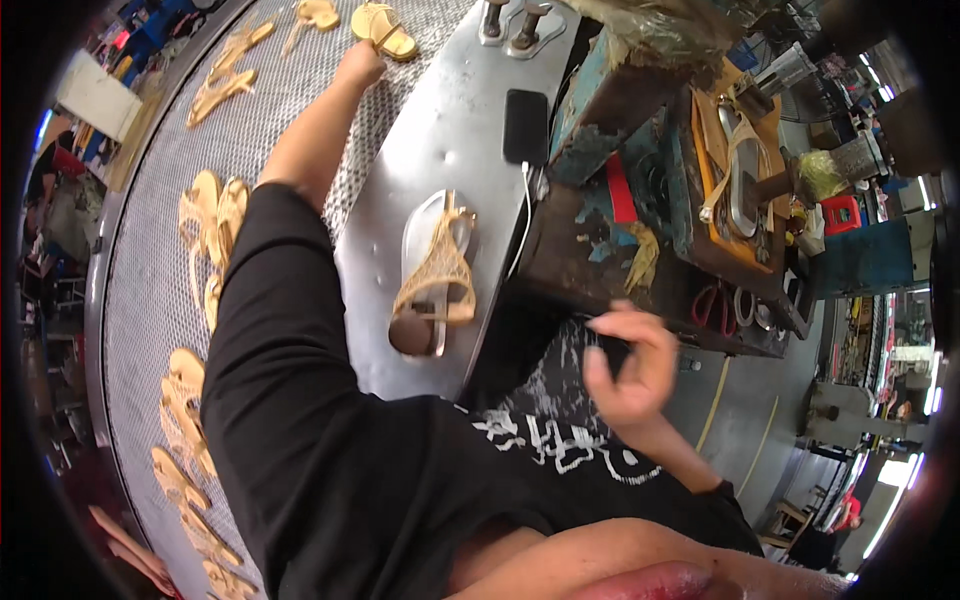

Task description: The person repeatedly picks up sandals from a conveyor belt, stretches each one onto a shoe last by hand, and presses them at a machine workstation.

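My left hand [361, 66] reaches far out over the mesh belt, its fingers closed at the edge of a tan sandal [388, 36]; the fingertips are partly hidden. My right hand [634, 368] is raised in front of my black shirt, fingers bent and apart from the thumb, with nothing in it. Between them on the metal plate, a sandal upper with tan lace-like straps [440, 275] is on a pale foot-shaped form [417, 232], with a dark round post end [411, 332] at its near end. Another strapped sandal [738, 150] sits on a metal form at the machine on the right.
Several tan sandals [183, 385] lie along the mesh belt [150, 250] at left. A black phone [526, 126] with a white cable rests on the metal plate [400, 160]. Worn blue-green machine parts [610, 100] rise beside it. Red-handled scissors [713, 307] lie on a lower shelf.
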The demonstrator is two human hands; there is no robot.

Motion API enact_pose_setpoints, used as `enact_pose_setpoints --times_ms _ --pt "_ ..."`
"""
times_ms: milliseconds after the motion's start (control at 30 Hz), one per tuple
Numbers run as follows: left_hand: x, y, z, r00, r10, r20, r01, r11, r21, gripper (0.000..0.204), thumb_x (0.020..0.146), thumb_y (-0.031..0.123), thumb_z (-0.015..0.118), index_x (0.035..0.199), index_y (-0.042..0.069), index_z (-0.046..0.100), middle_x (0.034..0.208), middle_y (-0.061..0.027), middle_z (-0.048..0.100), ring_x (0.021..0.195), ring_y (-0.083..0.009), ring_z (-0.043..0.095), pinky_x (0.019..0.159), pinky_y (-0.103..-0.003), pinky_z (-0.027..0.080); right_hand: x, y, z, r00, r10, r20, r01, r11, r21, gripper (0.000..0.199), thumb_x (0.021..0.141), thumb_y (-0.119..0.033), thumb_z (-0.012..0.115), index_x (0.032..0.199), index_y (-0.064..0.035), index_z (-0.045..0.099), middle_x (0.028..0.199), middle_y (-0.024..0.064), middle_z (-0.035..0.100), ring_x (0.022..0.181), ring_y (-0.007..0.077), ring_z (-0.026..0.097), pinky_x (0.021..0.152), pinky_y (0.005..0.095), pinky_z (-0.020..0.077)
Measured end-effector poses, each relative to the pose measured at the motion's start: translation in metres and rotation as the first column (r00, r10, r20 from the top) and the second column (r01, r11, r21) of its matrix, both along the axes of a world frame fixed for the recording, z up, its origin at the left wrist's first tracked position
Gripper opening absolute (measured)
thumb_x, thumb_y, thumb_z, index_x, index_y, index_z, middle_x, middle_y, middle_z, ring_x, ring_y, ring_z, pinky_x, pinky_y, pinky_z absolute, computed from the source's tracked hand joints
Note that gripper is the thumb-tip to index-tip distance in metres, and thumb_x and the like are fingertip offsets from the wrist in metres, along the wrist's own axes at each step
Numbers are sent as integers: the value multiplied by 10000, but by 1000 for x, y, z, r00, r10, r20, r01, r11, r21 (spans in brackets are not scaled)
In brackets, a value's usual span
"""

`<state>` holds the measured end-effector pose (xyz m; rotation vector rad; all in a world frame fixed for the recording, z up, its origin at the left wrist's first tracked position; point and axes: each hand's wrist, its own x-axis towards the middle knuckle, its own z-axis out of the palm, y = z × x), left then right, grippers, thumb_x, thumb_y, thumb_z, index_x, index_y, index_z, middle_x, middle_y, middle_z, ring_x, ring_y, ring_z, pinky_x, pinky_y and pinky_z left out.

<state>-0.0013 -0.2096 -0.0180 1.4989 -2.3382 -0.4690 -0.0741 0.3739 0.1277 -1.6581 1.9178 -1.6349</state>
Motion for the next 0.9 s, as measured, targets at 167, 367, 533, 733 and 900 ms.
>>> enact_pose_setpoints --times_ms 167,367,533,733,900 --pt "166 159 49 950 85 -302 -144 973 -178 199 752 190 640 860 23 643 790 -155 673 719 -307 647 696 -374 503 39 -6 -57 858 216 466 -392 861 324 278 797 55 636 1043 -5 520 937 53 608 865 105 600 820 260 488" --pt "313 349 92 524 286 -803 -212 956 203 296 831 194 716 1043 40 578 926 -57 641 725 -140 613 662 -271 481 102 -28 -92 913 336 233 -383 903 195 812 700 -73 761 1368 -1 306 1345 182 397 1304 277 379 1090 398 305" --pt "368 431 97 240 847 -474 125 457 881 381 987 352 479 1226 57 505 1057 -116 648 877 -215 672 755 -346 575 132 -69 -115 975 219 -44 -198 936 290 1002 638 -197 822 1392 30 202 1397 233 320 1328 378 310 1098 459 267" --pt "355 481 88 77 660 -748 246 714 655 360 854 42 633 1193 -34 536 1086 -119 647 926 -193 651 788 -294 546 106 -66 -134 993 58 -100 -30 965 260 826 657 -193 789 1303 50 335 1224 268 498 1120 411 521 953 431 436" --pt "257 527 76 280 499 -820 600 576 556 572 929 310 579 1383 19 388 1278 -194 555 1100 -279 602 893 -387 516 86 -37 -101 967 126 221 -156 980 121 684 667 -98 760 1252 2 419 1217 172 517 1096 284 541 952 372 426"
